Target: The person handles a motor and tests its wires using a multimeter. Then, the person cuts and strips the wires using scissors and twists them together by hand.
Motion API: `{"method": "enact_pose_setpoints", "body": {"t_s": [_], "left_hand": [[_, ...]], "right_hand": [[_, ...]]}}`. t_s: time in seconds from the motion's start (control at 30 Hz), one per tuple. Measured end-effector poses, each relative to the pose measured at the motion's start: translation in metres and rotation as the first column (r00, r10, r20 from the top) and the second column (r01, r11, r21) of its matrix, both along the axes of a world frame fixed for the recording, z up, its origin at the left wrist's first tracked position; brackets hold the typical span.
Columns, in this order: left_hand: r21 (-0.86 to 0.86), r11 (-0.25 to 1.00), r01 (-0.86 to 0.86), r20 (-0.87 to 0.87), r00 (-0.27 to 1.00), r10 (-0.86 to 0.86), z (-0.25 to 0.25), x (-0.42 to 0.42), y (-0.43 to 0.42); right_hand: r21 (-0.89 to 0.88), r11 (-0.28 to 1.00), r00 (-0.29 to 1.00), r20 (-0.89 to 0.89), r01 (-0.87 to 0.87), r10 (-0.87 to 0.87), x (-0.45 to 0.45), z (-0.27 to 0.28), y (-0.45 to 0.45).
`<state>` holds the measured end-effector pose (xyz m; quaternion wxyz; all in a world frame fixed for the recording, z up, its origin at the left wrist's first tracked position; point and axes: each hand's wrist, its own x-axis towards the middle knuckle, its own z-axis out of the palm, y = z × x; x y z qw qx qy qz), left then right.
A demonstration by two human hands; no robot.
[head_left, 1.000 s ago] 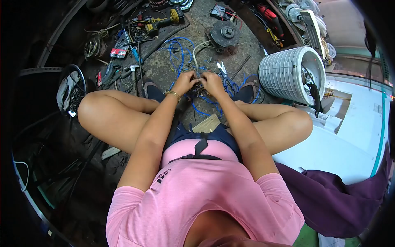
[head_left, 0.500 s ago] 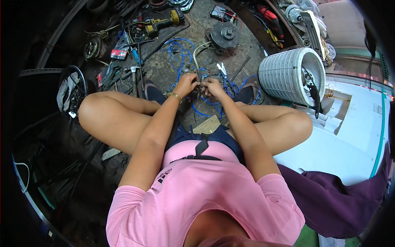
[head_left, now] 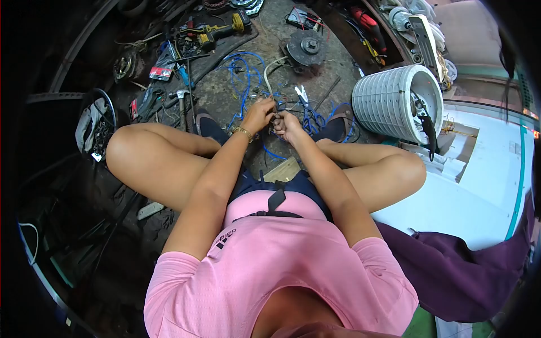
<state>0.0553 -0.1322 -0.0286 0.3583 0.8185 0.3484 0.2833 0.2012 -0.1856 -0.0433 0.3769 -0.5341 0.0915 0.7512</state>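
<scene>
My left hand (head_left: 259, 114), with a gold bracelet at the wrist, is closed in a pinch on thin wires. Against its fingertips my right hand (head_left: 288, 126) is also pinched, its fingers curled on the same wires; the exact point of contact is hidden. A pale cable (head_left: 269, 77) runs from a dark round motor (head_left: 307, 49) down to my fingers. Scissors with blue handles (head_left: 310, 117) lie on the floor just right of my right hand. Loose blue wire (head_left: 246, 84) loops beyond my left hand.
A white perforated tub (head_left: 380, 101) lies tipped at the right, with parts inside. A yellow-black cordless drill (head_left: 222, 31), a hammer (head_left: 182, 104) and other tools lie at the left. A wooden block (head_left: 283, 170) sits between my legs.
Both hands have shifted slightly; the left has moved a little right and its fingers now bend over the wires. The right hand has turned, with its fingers curled more inward.
</scene>
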Motion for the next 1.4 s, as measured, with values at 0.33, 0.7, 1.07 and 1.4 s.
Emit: {"method": "enact_pose_setpoints", "body": {"t_s": [0.33, 0.7, 1.07, 1.4], "left_hand": [[-0.036, 0.997, 0.066, 0.027, 0.998, -0.065, -0.005, 0.002, 0.006], [0.012, 0.999, 0.035, -0.005, 0.999, -0.035, 0.000, 0.003, 0.000], [0.042, 0.999, -0.021, -0.032, 0.999, 0.023, 0.002, 0.007, -0.001], [0.022, 1.000, -0.013, -0.061, 0.998, 0.014, 0.004, 0.007, 0.001]], "right_hand": [[-0.083, 0.410, -0.191, 0.955, -0.908, -0.229, 0.011, 0.049, -0.012], [0.148, 0.831, 0.757, 0.521, -0.536, 0.395, 0.014, 0.032, -0.010], [0.243, 0.794, 0.637, 0.739, -0.557, 0.221, 0.017, 0.011, -0.011], [-0.137, 0.530, -0.267, 0.947, -0.837, -0.177, 0.009, 0.044, -0.012]]}}
